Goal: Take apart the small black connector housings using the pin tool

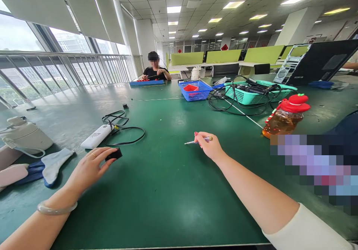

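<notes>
Between the thumb and fingers of my left hand [91,166] is a small black block [114,154], held just over the green tabletop [167,197]; its exact kind I cannot make out. Further right, my right hand [209,145] grips a small screwdriver [192,142], its thin metal shaft pointing left and its handle mostly inside my fingers. The two hands are well apart. Behind my left hand lies a white power bank-like box [97,136] with a looped black cable [134,142].
Gloves [56,164] and a beige bottle [26,134] lie at left. A blue basket [195,95], a teal basket [246,97] of cables, and a red-lidded bottle [285,117] stand at right. A person [155,71] sits at the far end. A black panel [324,63] leans at far right.
</notes>
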Available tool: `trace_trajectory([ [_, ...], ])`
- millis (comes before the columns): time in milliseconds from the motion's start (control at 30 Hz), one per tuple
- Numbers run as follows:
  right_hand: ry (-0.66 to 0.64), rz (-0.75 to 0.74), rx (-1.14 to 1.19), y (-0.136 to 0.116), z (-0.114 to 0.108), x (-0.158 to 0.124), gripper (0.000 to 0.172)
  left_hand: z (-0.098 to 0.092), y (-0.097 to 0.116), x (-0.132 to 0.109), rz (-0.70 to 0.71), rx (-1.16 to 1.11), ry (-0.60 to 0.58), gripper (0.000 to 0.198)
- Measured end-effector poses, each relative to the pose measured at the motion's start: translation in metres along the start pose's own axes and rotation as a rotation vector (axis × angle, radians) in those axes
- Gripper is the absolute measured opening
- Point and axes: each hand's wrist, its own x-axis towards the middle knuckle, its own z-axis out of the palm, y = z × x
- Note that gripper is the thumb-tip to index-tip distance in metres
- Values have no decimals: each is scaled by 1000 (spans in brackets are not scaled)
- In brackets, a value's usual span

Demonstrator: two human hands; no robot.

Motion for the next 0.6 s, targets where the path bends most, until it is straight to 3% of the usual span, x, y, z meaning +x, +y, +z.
trace_trajectory([
  [167,-27,-31,-6,-1,1,-1,52,4,42,27,297,-51,-94,42],
  [333,87,-110,-82,2,1,-1,45,14,128,85,574,-85,-63,35],
  [467,191,-230,-281,12,3,3,23,39,181,129,511,-34,-92,25],
  [600,210,-237,-501,24,7,12,25,64,192,145,393,-30,-179,19],
])
